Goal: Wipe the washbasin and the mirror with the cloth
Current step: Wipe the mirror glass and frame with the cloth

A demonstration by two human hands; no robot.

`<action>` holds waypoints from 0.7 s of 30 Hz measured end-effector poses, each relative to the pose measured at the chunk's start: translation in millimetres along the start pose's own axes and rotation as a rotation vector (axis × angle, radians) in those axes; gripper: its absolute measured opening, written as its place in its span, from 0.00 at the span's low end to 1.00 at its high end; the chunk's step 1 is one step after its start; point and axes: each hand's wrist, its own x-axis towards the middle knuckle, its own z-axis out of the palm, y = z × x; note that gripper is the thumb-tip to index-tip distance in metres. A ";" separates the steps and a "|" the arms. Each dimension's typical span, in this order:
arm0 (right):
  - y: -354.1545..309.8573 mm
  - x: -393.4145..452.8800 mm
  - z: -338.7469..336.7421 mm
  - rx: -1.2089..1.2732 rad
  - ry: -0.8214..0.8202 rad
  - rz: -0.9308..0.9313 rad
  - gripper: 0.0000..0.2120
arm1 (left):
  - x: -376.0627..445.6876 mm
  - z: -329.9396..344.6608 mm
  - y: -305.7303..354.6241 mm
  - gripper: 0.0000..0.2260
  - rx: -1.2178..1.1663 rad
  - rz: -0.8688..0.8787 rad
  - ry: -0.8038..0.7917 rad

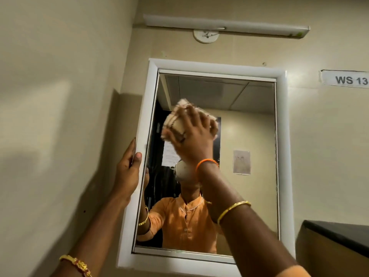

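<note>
The right hand (196, 134) presses the cloth (179, 120) flat-fingered against the mirror (249, 136), at eleven o'clock of the glass; the left hand (127, 170) grips the frame (145, 120) at nine o'clock

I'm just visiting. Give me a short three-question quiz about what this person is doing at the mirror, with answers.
1. True or false: the right hand presses the cloth against the mirror.
2. Which part does the left hand grip? A) the wall light B) the mirror's white frame C) the label
3. Fill in: the label on the wall reads WS ___.

Key: 1 true; 2 B; 3 13.
</note>
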 end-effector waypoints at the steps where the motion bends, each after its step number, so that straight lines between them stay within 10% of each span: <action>1: -14.3 -10.0 8.4 -0.001 -0.023 -0.061 0.32 | 1.7 -3.8 -2.1 0.20 -0.029 -0.031 -0.024; 12: -47.5 -60.4 18.8 -0.025 -0.152 -0.182 0.29 | -1.5 -16.7 0.6 0.18 -0.420 -0.238 -0.085; 21: 38.3 -54.1 -17.4 -0.148 0.005 0.051 0.30 | -2.7 -19.9 8.1 0.22 -0.209 -0.145 -0.150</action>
